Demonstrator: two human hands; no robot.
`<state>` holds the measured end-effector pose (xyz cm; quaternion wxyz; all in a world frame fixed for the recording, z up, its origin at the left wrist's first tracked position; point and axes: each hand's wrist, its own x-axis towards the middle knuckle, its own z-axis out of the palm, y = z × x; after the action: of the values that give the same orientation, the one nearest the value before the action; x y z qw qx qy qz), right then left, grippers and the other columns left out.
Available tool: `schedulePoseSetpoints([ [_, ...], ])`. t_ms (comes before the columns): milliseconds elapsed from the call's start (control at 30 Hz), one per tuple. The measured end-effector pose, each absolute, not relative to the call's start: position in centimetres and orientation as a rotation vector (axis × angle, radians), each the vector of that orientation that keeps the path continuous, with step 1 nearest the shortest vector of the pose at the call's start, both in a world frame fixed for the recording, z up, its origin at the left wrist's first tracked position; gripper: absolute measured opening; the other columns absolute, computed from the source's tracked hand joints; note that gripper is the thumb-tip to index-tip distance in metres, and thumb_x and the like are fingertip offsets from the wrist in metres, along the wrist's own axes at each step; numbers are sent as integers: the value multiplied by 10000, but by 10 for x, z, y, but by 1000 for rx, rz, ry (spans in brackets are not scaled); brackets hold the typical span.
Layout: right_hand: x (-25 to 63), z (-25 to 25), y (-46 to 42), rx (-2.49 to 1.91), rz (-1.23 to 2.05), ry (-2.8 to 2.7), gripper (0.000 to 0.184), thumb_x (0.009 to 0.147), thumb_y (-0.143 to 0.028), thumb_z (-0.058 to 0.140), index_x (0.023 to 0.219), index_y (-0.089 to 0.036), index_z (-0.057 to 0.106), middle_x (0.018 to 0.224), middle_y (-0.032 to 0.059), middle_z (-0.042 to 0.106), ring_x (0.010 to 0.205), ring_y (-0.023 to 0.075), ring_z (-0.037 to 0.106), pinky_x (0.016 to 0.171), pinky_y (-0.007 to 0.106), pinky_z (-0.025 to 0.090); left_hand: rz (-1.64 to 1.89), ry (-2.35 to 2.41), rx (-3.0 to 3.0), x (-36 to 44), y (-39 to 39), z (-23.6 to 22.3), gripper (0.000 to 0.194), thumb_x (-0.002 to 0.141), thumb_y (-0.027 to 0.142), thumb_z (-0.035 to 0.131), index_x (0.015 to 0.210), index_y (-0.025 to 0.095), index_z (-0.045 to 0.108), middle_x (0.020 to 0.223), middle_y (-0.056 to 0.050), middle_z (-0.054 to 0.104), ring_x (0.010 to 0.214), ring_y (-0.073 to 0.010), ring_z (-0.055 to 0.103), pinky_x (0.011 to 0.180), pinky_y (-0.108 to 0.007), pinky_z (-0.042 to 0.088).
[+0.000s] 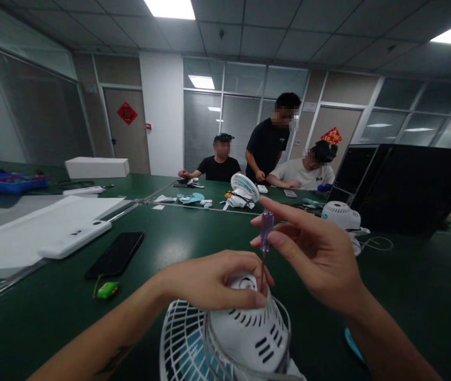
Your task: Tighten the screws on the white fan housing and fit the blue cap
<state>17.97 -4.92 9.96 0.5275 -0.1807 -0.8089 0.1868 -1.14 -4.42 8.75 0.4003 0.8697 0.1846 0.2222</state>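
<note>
A small white fan (245, 333) with a slotted motor housing and a wire grille lies in front of me, and blue blades show through the grille. My left hand (225, 280) is wrapped over the top of the housing, its thumb and fingers on either side. Between the fingertips of my right hand (313, 248) is a screwdriver (267, 233) with a clear purple handle. It stands nearly upright, and its shaft runs down to the housing beside my left thumb. The tip is hidden there.
A black phone (116, 254) and a green trinket (107, 290) lie to the left, near a white device (75, 239). Another fan (243, 190) stands farther back. A white fan part (341, 214) sits by black monitors (412, 185) at right. Several people are across the table.
</note>
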Motion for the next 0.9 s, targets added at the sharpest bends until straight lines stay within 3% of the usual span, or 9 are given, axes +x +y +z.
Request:
schedulePoseSetpoints([
  [167,177,98,-49,-465,342,-1940,516,888,-92,614,1329,-358,579,1067,-15,669,759,79,700,678,180,615,555,511,2249,-13,-42,85,392,670,382,824,914,177,595,1019,-40,618,964,-223,572,886,-344,468],
  [367,175,100,-48,-485,58,-1914,427,860,-84,643,1247,-264,633,1030,-11,657,712,58,640,636,137,593,679,598,2299,-9,-41,78,383,666,246,849,927,169,580,958,-8,611,897,-189,576,841,-301,448],
  [667,173,94,-38,-548,-18,-1854,368,888,-150,631,1242,-250,618,1003,0,637,703,87,675,612,190,613,722,714,2408,-10,-35,76,404,680,260,849,957,171,569,964,-9,610,908,-198,570,844,-320,441],
  [900,176,85,-24,-578,-29,-1758,336,876,-168,653,1199,-256,628,1042,14,658,726,118,693,614,233,618,800,850,2449,-10,-26,70,437,727,282,813,1069,174,563,1087,-54,628,1004,-231,583,914,-373,449],
])
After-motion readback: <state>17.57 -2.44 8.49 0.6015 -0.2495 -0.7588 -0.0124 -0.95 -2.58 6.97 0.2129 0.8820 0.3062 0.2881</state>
